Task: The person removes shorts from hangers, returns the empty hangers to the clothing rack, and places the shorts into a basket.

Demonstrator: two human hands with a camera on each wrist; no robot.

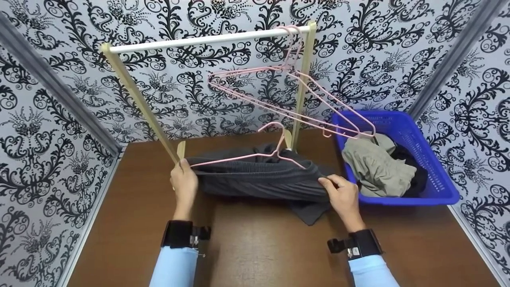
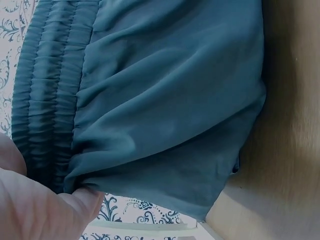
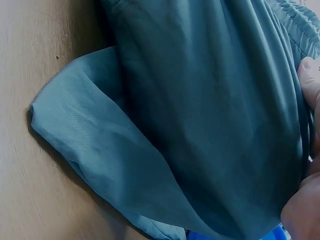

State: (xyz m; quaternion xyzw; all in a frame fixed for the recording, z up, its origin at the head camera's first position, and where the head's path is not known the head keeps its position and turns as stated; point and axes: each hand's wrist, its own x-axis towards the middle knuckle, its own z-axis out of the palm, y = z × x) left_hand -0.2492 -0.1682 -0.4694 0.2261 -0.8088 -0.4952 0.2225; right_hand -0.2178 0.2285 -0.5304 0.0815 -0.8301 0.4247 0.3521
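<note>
Dark grey elastic-waist shorts (image 1: 259, 185) are stretched between both hands, their gathered waistband (image 2: 50, 95) uppermost. A pink hanger (image 1: 229, 160) sits in the waist opening, its hook pointing up and its right arm going down inside the cloth. My left hand (image 1: 184, 179) pinches the waistband's left end, right where the hanger's left arm ends. At the right side, my right hand (image 1: 343, 197) grips the waistband between thumb and fingers. One loose part of the shorts (image 3: 100, 135) hangs low over the wooden table, below the right hand.
Behind the shorts stands a rack with a white rail (image 1: 207, 42) and wooden posts (image 1: 137, 97). Pink hangers (image 1: 255, 104) hang at the rail's right end, reaching over a blue basket (image 1: 440, 175) that holds beige cloth (image 1: 376, 167) and black cloth. Patterned walls enclose the brown table (image 1: 255, 247).
</note>
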